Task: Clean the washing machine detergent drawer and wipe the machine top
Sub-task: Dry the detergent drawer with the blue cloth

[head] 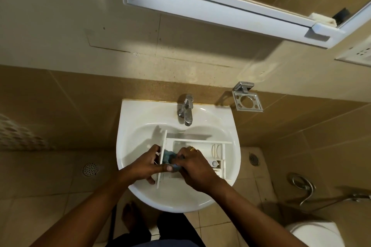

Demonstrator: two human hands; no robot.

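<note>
The white detergent drawer lies inside the white wash basin, its front panel to the left and its compartments running to the right. My left hand grips the front panel, thumb on the inner side. My right hand holds a blue cloth bunched in the drawer's left compartment, just behind the panel. Most of the cloth is hidden under my fingers.
A chrome tap stands at the basin's back, above the drawer. A metal soap holder hangs on the tiled wall to the right. A mirror cabinet juts out overhead. A toilet and a hose are at lower right.
</note>
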